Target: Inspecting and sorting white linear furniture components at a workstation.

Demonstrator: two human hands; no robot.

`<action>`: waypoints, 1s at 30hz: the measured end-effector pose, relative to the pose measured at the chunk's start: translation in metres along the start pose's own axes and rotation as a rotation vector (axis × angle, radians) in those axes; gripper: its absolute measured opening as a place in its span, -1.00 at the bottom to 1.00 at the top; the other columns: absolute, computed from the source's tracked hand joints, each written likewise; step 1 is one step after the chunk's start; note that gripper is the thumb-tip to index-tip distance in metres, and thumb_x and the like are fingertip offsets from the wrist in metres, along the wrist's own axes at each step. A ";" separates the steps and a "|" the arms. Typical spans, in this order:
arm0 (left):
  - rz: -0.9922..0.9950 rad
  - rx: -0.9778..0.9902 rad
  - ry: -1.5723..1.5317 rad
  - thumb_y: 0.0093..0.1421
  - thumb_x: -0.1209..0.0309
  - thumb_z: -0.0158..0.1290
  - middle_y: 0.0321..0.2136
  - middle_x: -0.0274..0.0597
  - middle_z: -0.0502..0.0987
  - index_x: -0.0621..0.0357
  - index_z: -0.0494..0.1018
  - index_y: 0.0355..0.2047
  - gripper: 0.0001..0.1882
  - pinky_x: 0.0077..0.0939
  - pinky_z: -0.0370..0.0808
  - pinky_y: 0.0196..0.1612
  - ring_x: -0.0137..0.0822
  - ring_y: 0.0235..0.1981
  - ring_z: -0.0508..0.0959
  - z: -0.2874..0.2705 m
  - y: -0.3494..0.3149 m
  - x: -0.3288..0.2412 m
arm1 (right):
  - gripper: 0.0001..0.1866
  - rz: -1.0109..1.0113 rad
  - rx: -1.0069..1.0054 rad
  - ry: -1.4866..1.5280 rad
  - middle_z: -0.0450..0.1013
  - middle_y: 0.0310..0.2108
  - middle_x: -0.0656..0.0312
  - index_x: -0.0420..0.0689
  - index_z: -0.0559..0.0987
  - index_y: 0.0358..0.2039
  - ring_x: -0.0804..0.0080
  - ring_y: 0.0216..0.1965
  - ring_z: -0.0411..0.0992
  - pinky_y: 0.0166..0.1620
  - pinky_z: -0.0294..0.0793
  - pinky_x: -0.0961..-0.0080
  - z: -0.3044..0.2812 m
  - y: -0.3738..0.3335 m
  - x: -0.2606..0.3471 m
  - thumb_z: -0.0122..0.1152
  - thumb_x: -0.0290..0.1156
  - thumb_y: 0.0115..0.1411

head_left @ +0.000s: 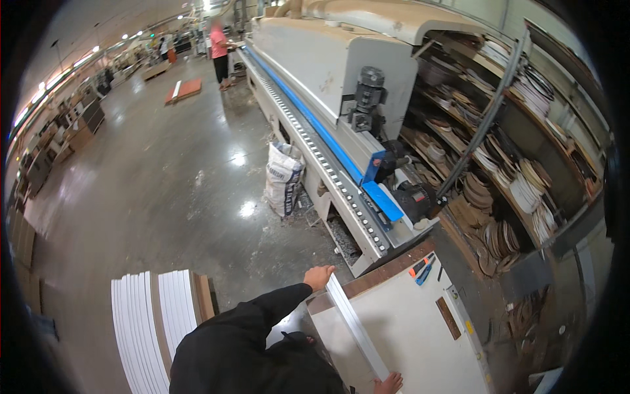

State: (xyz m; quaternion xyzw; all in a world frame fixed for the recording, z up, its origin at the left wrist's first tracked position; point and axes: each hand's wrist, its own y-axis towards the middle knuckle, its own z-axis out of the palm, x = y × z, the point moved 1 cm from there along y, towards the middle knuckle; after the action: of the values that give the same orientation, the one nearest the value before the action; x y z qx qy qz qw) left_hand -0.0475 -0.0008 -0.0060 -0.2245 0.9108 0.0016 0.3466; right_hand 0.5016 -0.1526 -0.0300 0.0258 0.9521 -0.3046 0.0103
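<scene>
A narrow white strip of board (355, 323), perhaps more than one laid together, slants along the left side of a pale worktable (420, 328). At its far end my left hand (319, 278) grips it, fingers curled over the end. My right hand (388, 383) holds the near end at the lower edge of the view, partly cut off. Whether the strip rests on the tabletop or is slightly raised, I cannot tell. Near the table's far corner lie a blue utility knife (424, 273) and an orange-and-black tool (418, 266).
Ahead stretches a long edge-banding machine (315, 125) with a blue rail. A printed white sack (283, 178) stands beside it. Stacked white boards (138, 328) are at my left. Shelves of coiled banding (485, 190) fill the right. A person in a pink top (218, 43) stands far off.
</scene>
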 end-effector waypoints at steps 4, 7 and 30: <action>0.002 0.006 0.066 0.53 -0.10 -0.29 -0.20 0.26 0.67 0.03 0.64 0.00 -0.39 0.21 0.57 -0.05 0.29 -0.11 0.65 0.001 0.000 0.003 | 0.03 -0.002 -0.084 0.007 0.06 0.52 -0.12 -0.20 0.13 0.51 -0.07 0.53 -0.05 0.51 -0.08 -0.05 0.008 -0.007 0.003 0.33 0.15 0.25; 0.162 -0.152 0.172 0.49 0.04 -0.14 -0.16 0.16 0.67 0.07 0.63 -0.04 -0.54 0.18 0.40 0.20 0.22 0.00 0.61 0.001 0.004 0.011 | -0.08 -0.084 -0.346 0.052 0.30 0.27 -0.07 -0.18 0.37 0.28 -0.09 0.35 0.20 0.40 0.12 -0.09 0.023 0.009 0.002 0.47 0.12 0.06; 1.319 0.472 0.255 0.01 0.15 0.43 -0.11 -0.05 0.60 0.14 0.47 0.08 -0.33 -0.06 0.39 0.04 0.05 -0.05 0.55 0.168 -0.178 -0.147 | 0.05 0.370 -0.679 0.346 0.01 0.52 -0.03 -0.04 0.22 0.48 -0.05 0.53 -0.04 0.56 -0.09 -0.02 0.036 -0.086 -0.078 0.55 -0.01 0.07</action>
State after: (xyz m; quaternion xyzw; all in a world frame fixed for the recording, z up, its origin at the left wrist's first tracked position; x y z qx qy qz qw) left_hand 0.2277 -0.0742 -0.0134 0.4562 0.8662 -0.0127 0.2036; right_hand 0.5748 -0.2470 -0.0068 0.2422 0.9653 0.0423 -0.0875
